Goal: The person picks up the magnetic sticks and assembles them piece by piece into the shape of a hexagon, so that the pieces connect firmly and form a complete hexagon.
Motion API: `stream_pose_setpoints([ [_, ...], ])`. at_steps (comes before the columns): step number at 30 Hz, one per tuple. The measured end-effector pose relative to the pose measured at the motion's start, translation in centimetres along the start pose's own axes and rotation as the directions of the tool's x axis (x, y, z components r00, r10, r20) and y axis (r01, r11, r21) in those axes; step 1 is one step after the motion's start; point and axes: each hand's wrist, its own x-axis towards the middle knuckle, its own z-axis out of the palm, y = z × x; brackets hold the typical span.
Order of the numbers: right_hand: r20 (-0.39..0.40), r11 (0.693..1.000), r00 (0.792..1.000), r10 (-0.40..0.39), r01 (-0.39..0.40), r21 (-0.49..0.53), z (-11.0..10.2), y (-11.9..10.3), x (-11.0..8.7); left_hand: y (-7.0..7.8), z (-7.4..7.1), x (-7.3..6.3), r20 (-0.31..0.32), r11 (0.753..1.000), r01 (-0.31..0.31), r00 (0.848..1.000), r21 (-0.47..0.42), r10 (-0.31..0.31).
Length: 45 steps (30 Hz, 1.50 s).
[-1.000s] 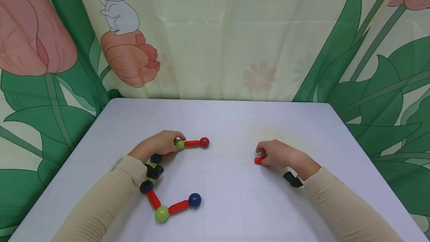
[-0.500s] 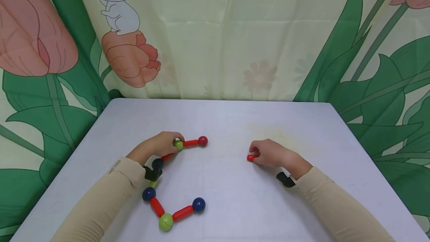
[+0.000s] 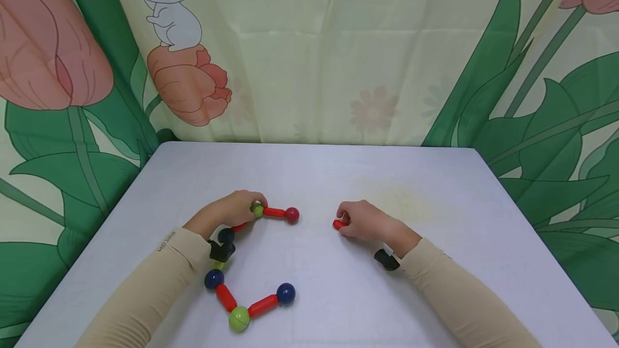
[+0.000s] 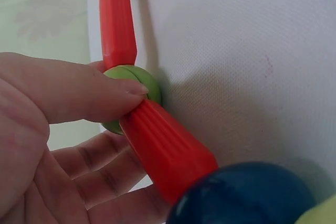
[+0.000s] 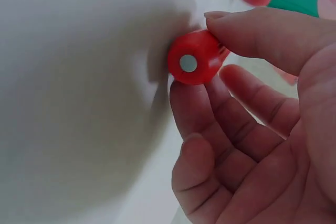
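Note:
A chain of magnetic sticks and balls curves over the left part of the table. My left hand point(image 3: 237, 206) pinches its green ball point(image 4: 149, 83) between thumb and fingers. From that ball a red stick point(image 4: 116, 24) runs to a red ball point(image 3: 292, 215), and another red stick point(image 4: 167, 148) leads to a dark blue ball point(image 4: 244, 195). Over to the right, my right hand point(image 3: 365, 220) pinches a separate red magnetic stick point(image 5: 194, 57) by thumb and fingers. A round silvery magnet point(image 5: 188, 63) shows in its end. The loose stick and the red ball are apart.
The chain's near end bends through a blue ball point(image 3: 214, 279) and a green ball point(image 3: 239, 319) to a blue ball point(image 3: 286, 294). My left sleeve and wrist camera cover part of it. A printed curtain point(image 3: 309, 58) hangs behind the white table point(image 3: 416, 176).
My right hand has moved left with the red stick, nearer the red ball. The chain's near end has shifted slightly toward me and right; the left hand keeps its pinch.

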Motion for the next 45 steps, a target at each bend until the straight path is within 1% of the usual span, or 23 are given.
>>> stream_pose_setpoints([
  [8,0.026,0.996,1.000,0.001,-0.003,0.087,1.6,-2.8,1.7,0.0,0.1,0.0,0.006,1.000,-0.001,1.000,0.003,0.001],
  [12,0.028,0.992,0.999,-0.015,0.012,0.126,2.1,-4.1,2.5,0.0,0.1,-0.1,0.005,1.000,-0.006,1.000,0.007,0.006],
  [15,0.034,0.989,0.999,-0.018,0.013,0.144,2.5,-4.9,3.0,0.1,0.1,-0.1,0.005,1.000,-0.004,1.000,0.003,0.004],
  [21,0.050,0.985,0.999,-0.001,-0.008,0.173,2.9,-6.0,3.9,0.1,0.1,-0.1,0.004,1.000,0.012,1.000,-0.011,-0.012],
  [28,0.066,0.983,0.997,0.028,-0.039,0.178,2.9,-6.3,4.5,0.3,0.0,-0.2,0.006,1.000,0.027,1.000,-0.009,-0.027],
  [34,0.029,0.985,0.999,0.043,-0.048,0.165,2.5,-6.1,4.9,0.4,0.0,-0.2,0.005,0.998,0.050,0.999,-0.028,-0.050],
  [37,0.037,0.984,0.999,0.033,-0.039,0.174,2.6,-6.0,4.9,0.4,0.0,-0.2,0.007,0.998,0.056,0.998,-0.031,-0.055],
  [41,0.054,0.979,0.999,0.003,-0.015,0.204,2.7,-5.9,4.5,0.4,-0.1,-0.2,0.013,0.999,0.048,0.999,-0.018,-0.048],
  [45,0.042,0.979,0.999,-0.017,0.008,0.203,2.7,-5.7,3.9,0.3,-0.2,-0.2,0.019,0.999,0.049,0.999,-0.012,-0.049],
])
